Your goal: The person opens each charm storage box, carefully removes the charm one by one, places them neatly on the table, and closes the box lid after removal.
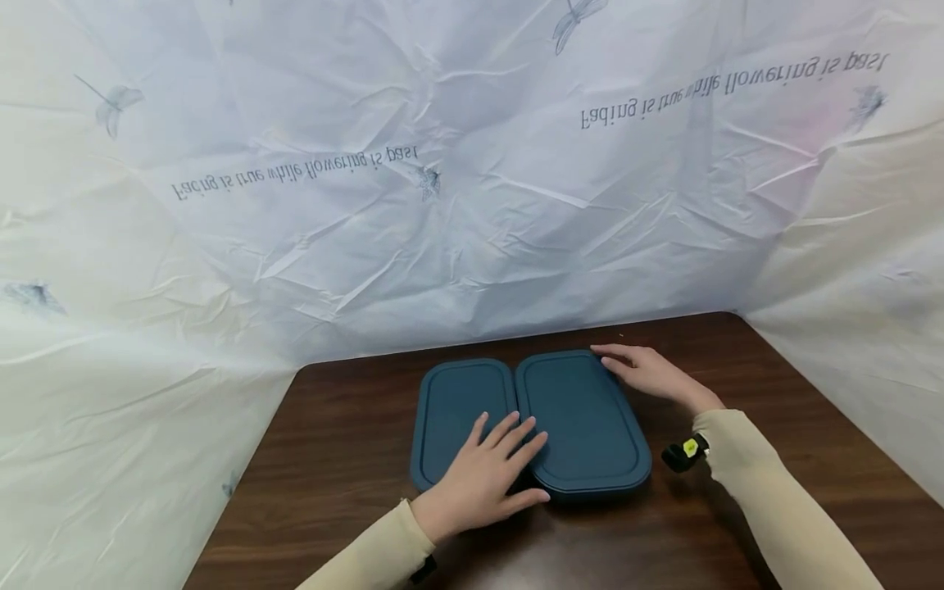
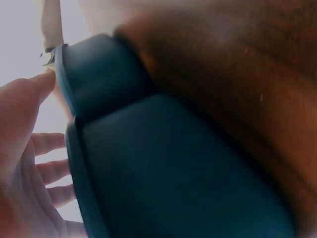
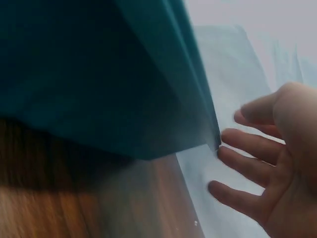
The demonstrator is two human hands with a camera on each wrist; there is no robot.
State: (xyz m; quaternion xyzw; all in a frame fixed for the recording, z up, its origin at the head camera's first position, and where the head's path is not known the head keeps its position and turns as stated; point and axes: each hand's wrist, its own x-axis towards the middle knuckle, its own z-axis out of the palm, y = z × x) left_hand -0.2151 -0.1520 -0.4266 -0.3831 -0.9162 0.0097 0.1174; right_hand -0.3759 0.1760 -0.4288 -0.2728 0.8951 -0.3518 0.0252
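Observation:
Two dark blue lidded boxes stand side by side on the table, the narrower left box (image 1: 466, 393) against the wider right box (image 1: 578, 418). Both lids are on, each with a grooved border. My left hand (image 1: 487, 475) lies spread over the front of both lids near the seam, fingers straight, thumb pointing toward the right box's front edge. In the left wrist view, the boxes' front walls (image 2: 163, 163) show beside the spread fingers. My right hand (image 1: 649, 373) is at the far right corner of the right box, its fingertips at the lid edge (image 3: 200, 89) in the right wrist view.
The dark brown wooden table (image 1: 332, 459) extends to both sides of the boxes. A wrinkled white printed sheet (image 1: 369, 246) hangs behind the table and along its sides. On the right wrist sits a black band (image 1: 684, 453) with a yellow mark.

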